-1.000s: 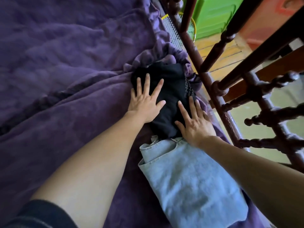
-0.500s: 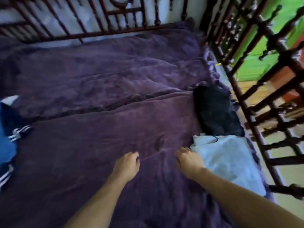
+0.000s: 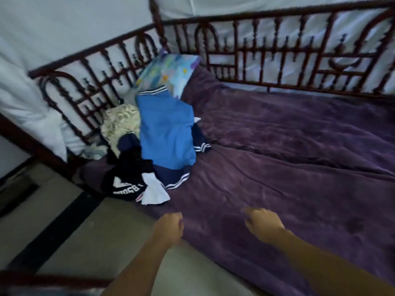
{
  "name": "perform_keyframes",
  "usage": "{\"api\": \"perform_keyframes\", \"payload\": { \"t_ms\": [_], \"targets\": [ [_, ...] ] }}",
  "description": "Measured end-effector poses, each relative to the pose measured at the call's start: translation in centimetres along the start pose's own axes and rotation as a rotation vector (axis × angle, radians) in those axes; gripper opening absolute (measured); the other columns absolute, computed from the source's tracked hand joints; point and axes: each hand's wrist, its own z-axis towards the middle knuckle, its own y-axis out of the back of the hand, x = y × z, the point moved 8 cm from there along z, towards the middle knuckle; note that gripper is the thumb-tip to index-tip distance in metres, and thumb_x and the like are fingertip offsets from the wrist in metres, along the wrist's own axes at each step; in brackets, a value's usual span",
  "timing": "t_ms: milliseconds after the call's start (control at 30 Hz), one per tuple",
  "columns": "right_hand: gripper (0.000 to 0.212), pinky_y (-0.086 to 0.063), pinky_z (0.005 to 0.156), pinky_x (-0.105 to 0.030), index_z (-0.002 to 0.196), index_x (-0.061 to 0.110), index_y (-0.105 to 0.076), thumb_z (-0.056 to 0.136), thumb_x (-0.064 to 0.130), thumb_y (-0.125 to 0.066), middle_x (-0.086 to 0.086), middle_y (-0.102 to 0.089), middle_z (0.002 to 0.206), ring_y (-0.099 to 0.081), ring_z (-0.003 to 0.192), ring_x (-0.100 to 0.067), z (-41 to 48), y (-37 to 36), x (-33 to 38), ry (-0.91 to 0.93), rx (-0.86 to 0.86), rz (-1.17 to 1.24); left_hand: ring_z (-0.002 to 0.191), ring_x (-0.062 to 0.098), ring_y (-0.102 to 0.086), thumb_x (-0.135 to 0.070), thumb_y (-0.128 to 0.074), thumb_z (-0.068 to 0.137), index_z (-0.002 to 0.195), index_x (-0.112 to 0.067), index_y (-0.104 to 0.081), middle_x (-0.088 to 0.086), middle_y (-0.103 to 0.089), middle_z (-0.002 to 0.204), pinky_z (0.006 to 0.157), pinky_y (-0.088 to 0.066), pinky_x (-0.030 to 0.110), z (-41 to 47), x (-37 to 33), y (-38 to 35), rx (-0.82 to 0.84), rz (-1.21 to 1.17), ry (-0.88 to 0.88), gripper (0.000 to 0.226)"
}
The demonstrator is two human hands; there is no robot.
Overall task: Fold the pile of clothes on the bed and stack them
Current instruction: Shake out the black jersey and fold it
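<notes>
Nothing is held by either hand. The left hand [image 3: 168, 228] and the right hand [image 3: 264, 224] are kept loosely curled at the near edge of the bed [image 3: 277, 50], the right one above the creased purple cover [image 3: 299, 178], and no cloth is touched.

The pile of clothes [image 3: 158, 159] is heaped at the left end of the bed, well apart from both hands. A blue garment [image 3: 166, 133] is draped on top, leaning toward a patterned pillow [image 3: 168, 71] in the far left corner. A black garment with white lettering [image 3: 126, 184] and a white piece [image 3: 154, 192] are spread right at the near edge.

Trouble would likely start at that edge. The garments look tangled, so if the blue one is pulled away, the black and white pieces may be dragged off onto the floor [image 3: 89, 229]. A sleeve could also be snagged on the rail spindles [image 3: 89, 97] behind the heap. Folds laid on the rumpled cover may come out uneven — and a stack built on it could lean.
</notes>
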Motion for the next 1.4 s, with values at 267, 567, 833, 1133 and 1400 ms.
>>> {"api": "perform_keyframes", "payload": {
  "t_ms": [267, 567, 833, 1133, 1400],
  "targets": [
    [0.038, -0.047, 0.086, -0.033, 0.130, 0.029, -0.049, 0.093, 0.037, -0.047, -0.001, -0.059, 0.127, -0.059, 0.111, -0.026, 10.5, 1.7, 11.3, 0.092, 0.054, -0.060, 0.114, 0.024, -0.055, -0.020, -0.041, 0.098, 0.113, -0.009, -0.060, 0.009, -0.062, 0.121, 0.089, -0.033, 0.026, 0.9, 11.6, 5.1, -0.060, -0.036, 0.036, 0.027],
    [0.046, -0.043, 0.098, -0.036, 0.136, 0.028, -0.046, 0.092, 0.040, -0.049, 0.000, -0.052, 0.138, -0.051, 0.124, -0.025, 27.6, -5.9, 22.8, 0.101, 0.272, 0.065, 0.110, 0.023, -0.054, -0.025, -0.040, 0.098, 0.105, -0.013, -0.057, 0.007, -0.061, 0.116, 0.089, -0.036, 0.030, 11.9, 23.9, 5.2, 0.097, 0.004, 0.106, 0.022],
    [0.088, -0.036, 0.106, -0.047, 0.151, 0.016, -0.017, 0.084, 0.047, -0.065, -0.010, -0.029, 0.153, -0.033, 0.138, -0.030, 42.3, -10.8, 35.4, -0.011, 0.292, 0.259, 0.106, 0.022, -0.056, -0.024, -0.041, 0.097, 0.113, -0.011, -0.060, 0.006, -0.062, 0.111, 0.089, -0.042, 0.030, 19.7, 34.7, 4.2, 0.140, -0.189, 0.256, 0.027],
    [0.030, -0.035, 0.044, -0.011, 0.079, 0.006, -0.077, 0.080, -0.002, -0.048, 0.009, -0.062, 0.050, -0.049, 0.048, -0.005, 45.9, -0.2, 43.2, -0.001, 0.519, 1.022, 0.121, 0.024, -0.050, -0.023, -0.054, 0.095, 0.148, -0.023, -0.030, 0.008, -0.049, 0.136, 0.098, -0.041, 0.033, 22.1, 40.5, 8.1, 0.165, -0.286, 0.279, 0.059],
    [0.029, -0.045, 0.057, -0.011, 0.088, 0.005, -0.074, 0.069, 0.003, -0.053, 0.002, -0.069, 0.069, -0.061, 0.062, -0.003, 39.1, 21.0, 46.1, 0.351, 0.546, 1.128, 0.122, 0.014, -0.052, -0.019, -0.069, 0.074, 0.128, -0.020, -0.057, 0.000, -0.055, 0.134, 0.103, -0.042, 0.039, 31.3, 32.4, 18.1, 0.149, -0.506, -0.200, 0.055]
  ]
}}
